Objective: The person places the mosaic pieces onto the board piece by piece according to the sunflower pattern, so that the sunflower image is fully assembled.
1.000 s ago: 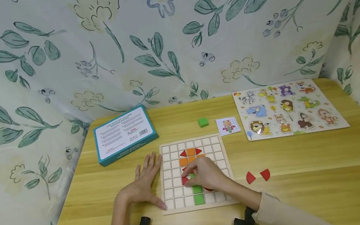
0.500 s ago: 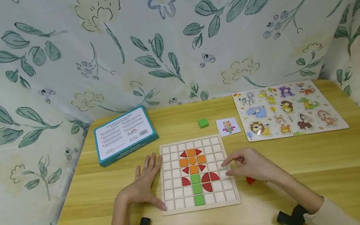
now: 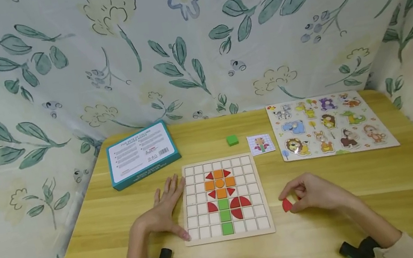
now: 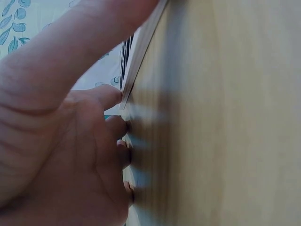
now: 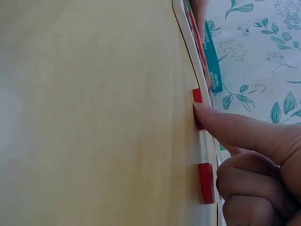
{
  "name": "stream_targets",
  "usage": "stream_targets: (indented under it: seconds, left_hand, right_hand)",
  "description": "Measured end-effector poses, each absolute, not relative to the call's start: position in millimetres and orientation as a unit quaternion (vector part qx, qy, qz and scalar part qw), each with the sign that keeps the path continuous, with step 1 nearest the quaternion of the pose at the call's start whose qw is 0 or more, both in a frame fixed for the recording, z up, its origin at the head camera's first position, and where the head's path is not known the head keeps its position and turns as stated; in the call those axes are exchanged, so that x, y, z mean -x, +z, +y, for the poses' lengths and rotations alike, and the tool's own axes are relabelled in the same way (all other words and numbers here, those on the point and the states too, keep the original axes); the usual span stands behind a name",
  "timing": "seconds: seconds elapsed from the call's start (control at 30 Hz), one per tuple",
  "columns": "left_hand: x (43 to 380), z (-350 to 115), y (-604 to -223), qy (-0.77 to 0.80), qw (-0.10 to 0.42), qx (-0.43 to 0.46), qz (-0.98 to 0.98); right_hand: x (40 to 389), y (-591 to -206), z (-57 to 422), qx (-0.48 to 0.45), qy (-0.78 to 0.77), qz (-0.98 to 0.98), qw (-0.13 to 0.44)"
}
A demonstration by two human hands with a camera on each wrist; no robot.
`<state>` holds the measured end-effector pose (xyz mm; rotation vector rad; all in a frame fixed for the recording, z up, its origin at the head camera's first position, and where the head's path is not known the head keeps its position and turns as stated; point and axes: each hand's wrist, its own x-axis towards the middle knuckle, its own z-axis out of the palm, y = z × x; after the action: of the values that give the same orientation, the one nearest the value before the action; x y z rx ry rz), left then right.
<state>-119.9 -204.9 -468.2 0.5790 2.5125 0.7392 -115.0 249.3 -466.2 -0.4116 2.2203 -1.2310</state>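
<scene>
A wooden grid board holds an inlaid flower of orange squares, small red triangles, green squares and red quarter circles. My left hand lies spread along the board's left side, thumb at the near corner and fingertips at the left edge; in the left wrist view its fingers meet the board's side. Right of the board, my right hand pinches a red quarter-circle block between thumb and index finger. The right wrist view shows a second red block on the table, under the curled fingers.
Behind the board lie a green block and a pattern card with the flower printed on it. A teal-edged box stands at the back left, an animal puzzle board at the back right. Floral cloth hangs behind the table.
My right hand has left the board, where a red quarter circle now lies left of the green column. It has moved right and taken hold of another red quarter circle. The left hand stays put.
</scene>
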Motion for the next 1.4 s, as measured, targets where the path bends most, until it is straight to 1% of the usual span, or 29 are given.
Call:
stream_targets:
  seconds: [0.2,0.47,0.8,1.0,1.17,1.4]
  left_hand:
    - [119.9,-203.7,-468.3,0.268,0.230,-0.211,0.911]
    - [119.7,-202.1,-468.4,0.267,0.229,-0.213,0.912]
    - [120.8,-202.2,-470.0,0.264,0.233,-0.210,0.912]
    - [120.6,-202.4,-470.0,0.262,0.230,-0.210,0.914]
    - [119.7,-203.1,-469.0,0.264,0.233,-0.209,0.913]
    - [120.5,-205.6,-467.9,0.267,0.230,-0.207,0.913]
  right_hand:
    - [117.4,-469.9,241.3,0.118,-0.444,0.854,0.243]
    - [117.5,-466.9,248.4,0.133,-0.457,0.845,0.244]
    - [117.1,-472.2,243.5,0.112,-0.441,0.860,0.232]
    - [117.4,-466.8,234.8,0.105,-0.427,0.876,0.199]
    - [119.5,-460.6,206.9,0.117,-0.452,0.866,0.178]
    - [123.5,-455.5,134.5,0.157,-0.491,0.836,0.188]
